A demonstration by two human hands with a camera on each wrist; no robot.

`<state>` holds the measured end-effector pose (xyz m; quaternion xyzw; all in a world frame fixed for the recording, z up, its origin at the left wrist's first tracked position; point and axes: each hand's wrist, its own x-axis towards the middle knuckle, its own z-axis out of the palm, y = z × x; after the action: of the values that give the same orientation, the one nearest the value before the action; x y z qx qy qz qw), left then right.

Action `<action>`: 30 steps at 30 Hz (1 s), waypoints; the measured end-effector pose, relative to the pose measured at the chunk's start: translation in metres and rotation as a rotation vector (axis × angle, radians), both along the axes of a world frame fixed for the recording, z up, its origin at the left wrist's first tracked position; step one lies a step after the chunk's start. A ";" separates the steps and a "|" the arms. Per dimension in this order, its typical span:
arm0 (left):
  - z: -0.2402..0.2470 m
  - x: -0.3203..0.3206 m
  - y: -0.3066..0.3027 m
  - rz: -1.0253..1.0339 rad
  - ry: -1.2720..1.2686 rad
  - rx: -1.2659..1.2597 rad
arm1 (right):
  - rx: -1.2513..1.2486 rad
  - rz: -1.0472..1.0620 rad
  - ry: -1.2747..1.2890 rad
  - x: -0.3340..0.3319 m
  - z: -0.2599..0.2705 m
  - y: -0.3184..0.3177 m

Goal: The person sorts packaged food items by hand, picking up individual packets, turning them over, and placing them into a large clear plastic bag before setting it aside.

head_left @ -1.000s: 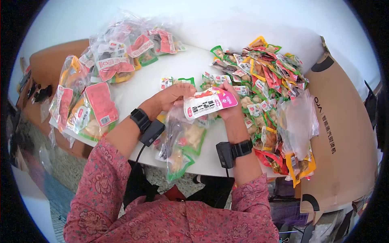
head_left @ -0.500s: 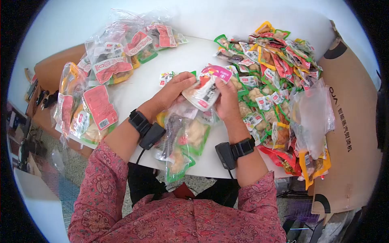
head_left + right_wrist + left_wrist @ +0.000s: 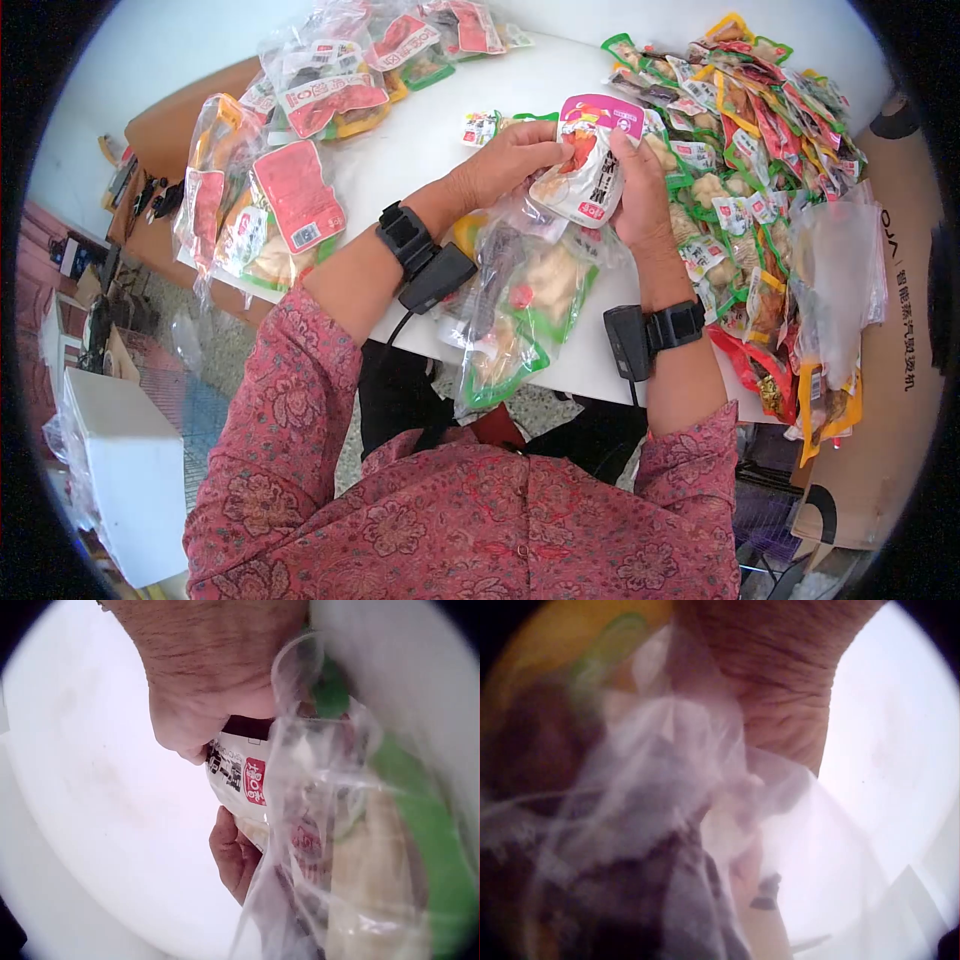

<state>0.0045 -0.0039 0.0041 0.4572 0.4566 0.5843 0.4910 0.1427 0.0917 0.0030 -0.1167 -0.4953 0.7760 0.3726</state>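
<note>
Both hands hold a white food pouch (image 3: 588, 165) with a pink-purple top and dark print. My left hand (image 3: 512, 165) pinches its left edge, thumb on the front. At the right edge my right hand (image 3: 643, 195) grips it, thumb laid over the printed face. Just below the hands, a clear plastic bag (image 3: 520, 290) with green-edged packets inside lies at the table's front edge. In the right wrist view the pouch (image 3: 238, 780) shows between the two hands, partly behind the clear bag (image 3: 322, 802). Clear film covers much of the left wrist view.
A big pile of food packets (image 3: 735, 150) covers the table's right side, with empty-looking clear bags (image 3: 840, 260) over its front. Filled bags (image 3: 325, 90) stand at the back left, another (image 3: 260, 215) nearer. Cardboard (image 3: 900, 430) flanks the table (image 3: 410, 150) on the right.
The pouch has turned from lying sideways to nearly upright, its pink end now at the top. Both hands have shifted their hold around it. The whole head view has swung.
</note>
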 end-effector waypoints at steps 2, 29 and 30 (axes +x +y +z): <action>-0.005 -0.003 0.002 0.011 -0.003 -0.011 | -0.005 0.006 0.006 0.000 -0.003 0.002; -0.004 -0.006 0.002 0.160 0.029 -0.103 | 0.139 0.079 -0.085 0.000 0.000 -0.004; -0.004 -0.005 0.003 0.174 0.032 -0.100 | 0.143 0.092 -0.081 -0.001 0.000 -0.005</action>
<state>-0.0007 -0.0010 0.0001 0.4001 0.5308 0.5938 0.4534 0.1413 0.0866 0.0026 -0.0982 -0.5686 0.7497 0.3239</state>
